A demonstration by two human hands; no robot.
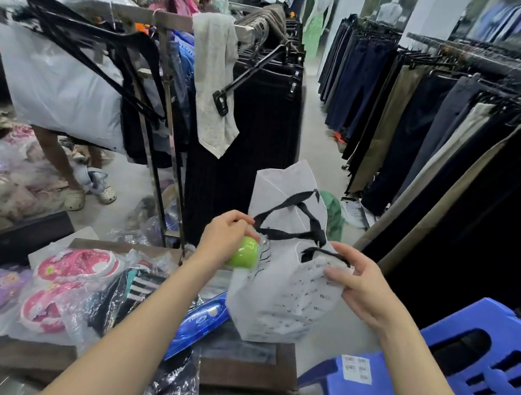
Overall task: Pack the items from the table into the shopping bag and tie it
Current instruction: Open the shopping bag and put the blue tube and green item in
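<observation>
A white shopping bag (285, 305) with black handles and small printed text stands on the right end of the wooden table (239, 370). My left hand (225, 238) holds a round bright green item (245, 253) against the bag's left edge, near its mouth. My right hand (358, 283) grips the bag's right side just below one black handle. On the table lie a blue glossy packet (199, 326), a black-and-white striped garment in plastic (140, 284) and pink shoes in clear wrap (72, 279).
A blue plastic stool (444, 377) stands at the lower right. Racks of hanging trousers (429, 132) line the right side, and a rack of dark clothes (245, 133) stands behind the table. A person's legs (65, 163) show at the left.
</observation>
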